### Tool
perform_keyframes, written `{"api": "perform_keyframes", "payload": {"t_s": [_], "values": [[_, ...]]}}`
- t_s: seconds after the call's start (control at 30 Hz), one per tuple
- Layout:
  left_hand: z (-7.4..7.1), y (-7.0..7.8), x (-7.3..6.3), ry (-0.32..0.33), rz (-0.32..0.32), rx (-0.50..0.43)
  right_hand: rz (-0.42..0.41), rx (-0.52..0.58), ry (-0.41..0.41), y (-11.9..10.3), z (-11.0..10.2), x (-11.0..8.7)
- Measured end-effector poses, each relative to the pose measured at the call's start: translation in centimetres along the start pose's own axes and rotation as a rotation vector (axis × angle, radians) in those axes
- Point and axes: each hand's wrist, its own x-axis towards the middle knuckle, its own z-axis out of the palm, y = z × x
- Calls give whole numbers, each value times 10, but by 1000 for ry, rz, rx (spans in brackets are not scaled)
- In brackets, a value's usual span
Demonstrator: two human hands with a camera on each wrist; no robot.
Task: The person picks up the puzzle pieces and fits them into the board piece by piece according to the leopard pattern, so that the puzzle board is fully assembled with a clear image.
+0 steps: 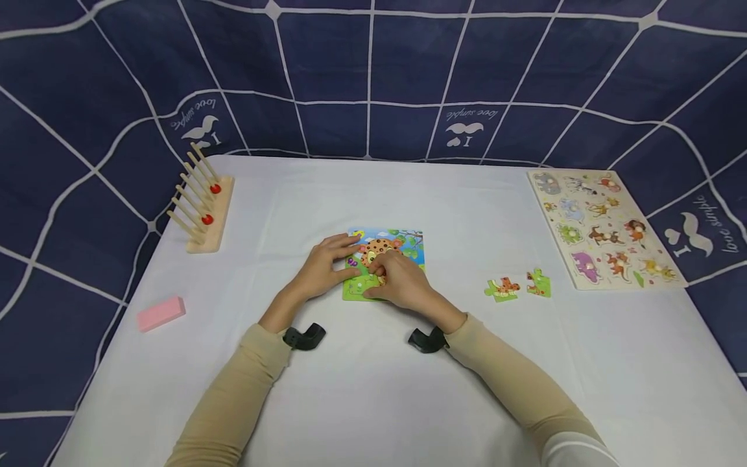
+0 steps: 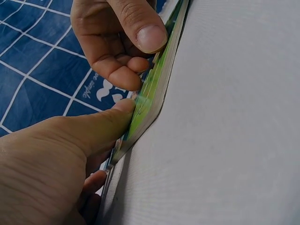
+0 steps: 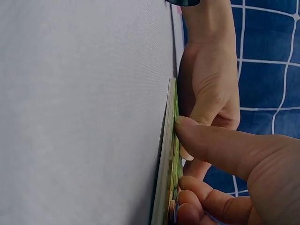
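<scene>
A jigsaw board with a spotted cartoon leopard on a green and blue scene lies at mid-table. My left hand rests at its left side, the thumb laid on the green lower part and the fingers along the upper left. Over the lower middle, my right hand has its fingers curled and its thumb at the near edge. Between that thumb and the fingertips is a spotted puzzle piece, slightly raised and mostly hidden by the hand.
Two loose puzzle pieces lie right of the board. Farther right is a wooden animal peg board. At the left stand a wooden rack with upright pegs and red beads, and a pink block. A dark checked cloth rises behind the table.
</scene>
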Motion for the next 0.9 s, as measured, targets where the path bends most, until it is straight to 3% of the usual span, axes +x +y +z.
{"api": "perform_keyframes", "payload": {"t_s": [0.2,0.4,0.57,0.73,0.9], "values": [[2,1,0,-1,-10,-2,-48,21,-7,3,-3,-1],[1,3,-1,-6,-26,-5,-110,146,-13,11,-10,-2],[1,3,0,1,-32,3,-128,218,36,24,-21,-10],[1,2,0,2,-24,13,-111,222,119,49,-39,-29],[1,2,0,4,-28,4,-18,193,194,79,-63,-54]]}}
